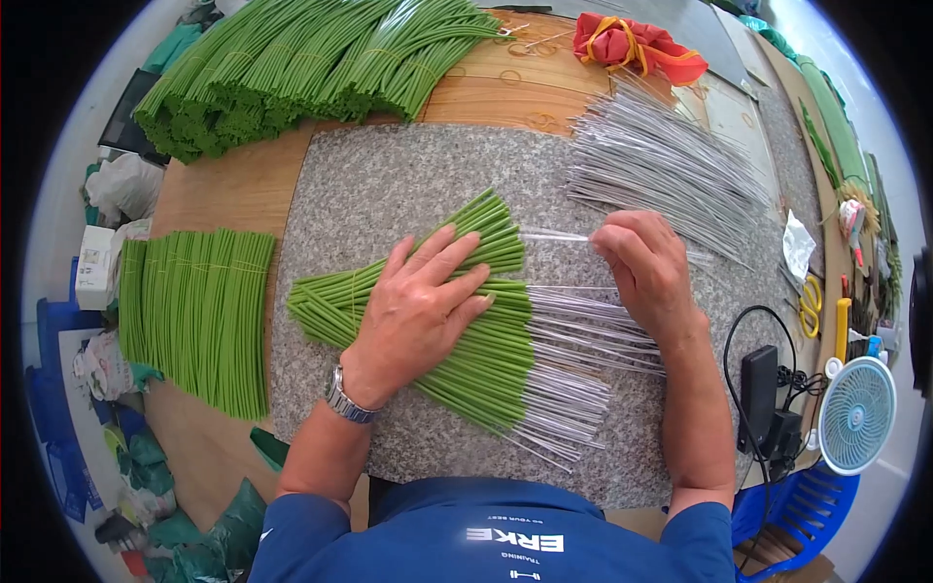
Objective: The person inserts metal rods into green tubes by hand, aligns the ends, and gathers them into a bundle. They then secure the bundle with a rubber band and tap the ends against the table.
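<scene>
A fanned bundle of green plastic tubes [466,340] lies on the speckled stone slab, with silvery wires [573,389] sticking out of many right-hand ends. My left hand [424,290] rests flat on top of the tubes, fingers spread, a metal watch on its wrist. At the right of the bundle my right hand [641,267] is closed in a pinch on a few thin wires [556,236], which reach to the ends of the upper tubes. Its fingertips partly hide the held wire ends. Just beyond this hand is a loose pile of wires [671,165].
Thick green tube bundles [321,68] fill the far left, and a flatter bundle [196,321] lies at the left. At the far right sits a red cloth bundle [637,49]. Yellow scissors [810,306], a black adapter [760,394] with cables and a small fan [855,416] line the right side.
</scene>
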Demonstrator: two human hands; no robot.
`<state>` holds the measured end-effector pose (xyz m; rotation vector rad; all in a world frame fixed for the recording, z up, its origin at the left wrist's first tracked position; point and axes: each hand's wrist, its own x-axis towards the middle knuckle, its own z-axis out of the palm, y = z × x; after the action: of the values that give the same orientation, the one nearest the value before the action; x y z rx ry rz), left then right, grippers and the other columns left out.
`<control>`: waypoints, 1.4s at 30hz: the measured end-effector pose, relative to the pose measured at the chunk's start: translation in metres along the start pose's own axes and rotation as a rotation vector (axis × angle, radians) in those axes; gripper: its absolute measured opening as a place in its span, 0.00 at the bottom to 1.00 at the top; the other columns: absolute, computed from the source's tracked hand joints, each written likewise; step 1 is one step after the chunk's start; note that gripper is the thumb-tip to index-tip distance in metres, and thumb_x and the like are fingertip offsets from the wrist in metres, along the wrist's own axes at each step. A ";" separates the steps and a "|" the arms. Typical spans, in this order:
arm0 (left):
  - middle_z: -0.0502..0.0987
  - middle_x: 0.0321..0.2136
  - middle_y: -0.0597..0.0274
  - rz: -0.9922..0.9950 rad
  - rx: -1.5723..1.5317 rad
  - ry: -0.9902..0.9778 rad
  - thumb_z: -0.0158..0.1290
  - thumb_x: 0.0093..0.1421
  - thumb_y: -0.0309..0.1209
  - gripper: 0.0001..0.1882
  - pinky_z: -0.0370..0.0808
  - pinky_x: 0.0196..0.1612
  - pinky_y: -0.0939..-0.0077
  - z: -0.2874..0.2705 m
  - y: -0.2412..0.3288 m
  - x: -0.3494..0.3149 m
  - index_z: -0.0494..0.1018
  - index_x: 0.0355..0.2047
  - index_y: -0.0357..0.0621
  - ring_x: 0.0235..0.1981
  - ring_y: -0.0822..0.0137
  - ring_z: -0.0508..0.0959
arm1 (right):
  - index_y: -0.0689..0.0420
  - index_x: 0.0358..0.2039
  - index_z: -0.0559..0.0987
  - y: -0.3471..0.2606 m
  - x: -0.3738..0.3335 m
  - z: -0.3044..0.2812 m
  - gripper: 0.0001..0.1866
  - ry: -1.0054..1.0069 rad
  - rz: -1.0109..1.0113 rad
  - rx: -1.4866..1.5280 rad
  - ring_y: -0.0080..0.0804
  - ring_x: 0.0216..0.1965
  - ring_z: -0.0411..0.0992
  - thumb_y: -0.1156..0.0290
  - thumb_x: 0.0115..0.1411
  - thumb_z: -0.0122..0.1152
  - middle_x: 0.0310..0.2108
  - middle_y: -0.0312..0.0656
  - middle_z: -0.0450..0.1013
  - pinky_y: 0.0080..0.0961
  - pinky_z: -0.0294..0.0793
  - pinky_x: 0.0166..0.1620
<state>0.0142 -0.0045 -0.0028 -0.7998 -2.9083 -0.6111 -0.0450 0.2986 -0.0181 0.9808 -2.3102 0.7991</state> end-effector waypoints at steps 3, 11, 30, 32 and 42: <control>0.76 0.68 0.56 -0.001 -0.001 0.006 0.63 0.69 0.40 0.17 0.64 0.73 0.41 -0.002 0.000 0.000 0.86 0.54 0.48 0.72 0.47 0.71 | 0.57 0.35 0.80 -0.002 -0.004 0.004 0.09 -0.033 0.096 0.017 0.42 0.38 0.79 0.81 0.56 0.72 0.37 0.40 0.78 0.37 0.79 0.41; 0.76 0.68 0.56 0.003 -0.003 0.005 0.63 0.69 0.40 0.17 0.64 0.73 0.40 -0.002 0.000 0.000 0.86 0.54 0.47 0.72 0.48 0.71 | 0.61 0.32 0.81 0.002 -0.010 0.005 0.11 -0.037 0.503 0.157 0.32 0.36 0.77 0.82 0.53 0.77 0.36 0.39 0.78 0.27 0.77 0.41; 0.76 0.69 0.56 0.010 0.032 -0.013 0.62 0.70 0.41 0.18 0.63 0.74 0.40 -0.002 0.001 0.001 0.85 0.55 0.47 0.73 0.48 0.70 | 0.50 0.32 0.85 -0.011 -0.002 -0.020 0.03 -0.340 0.407 0.074 0.41 0.34 0.81 0.75 0.59 0.71 0.32 0.35 0.79 0.38 0.79 0.37; 0.75 0.69 0.56 0.011 0.031 -0.013 0.62 0.70 0.41 0.18 0.63 0.74 0.40 -0.002 0.001 0.001 0.85 0.55 0.47 0.73 0.48 0.70 | 0.51 0.32 0.85 -0.010 -0.003 -0.019 0.03 -0.369 0.422 0.101 0.42 0.34 0.80 0.75 0.59 0.71 0.32 0.36 0.79 0.39 0.78 0.37; 0.75 0.69 0.56 0.015 0.027 -0.016 0.62 0.69 0.40 0.18 0.64 0.73 0.40 -0.002 0.000 0.001 0.85 0.55 0.47 0.73 0.48 0.70 | 0.52 0.32 0.83 -0.009 -0.002 -0.014 0.03 -0.361 0.364 0.130 0.44 0.35 0.80 0.76 0.59 0.69 0.33 0.38 0.78 0.39 0.79 0.38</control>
<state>0.0135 -0.0049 -0.0008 -0.8258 -2.9156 -0.5654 -0.0341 0.3043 -0.0066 0.8215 -2.8328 0.9918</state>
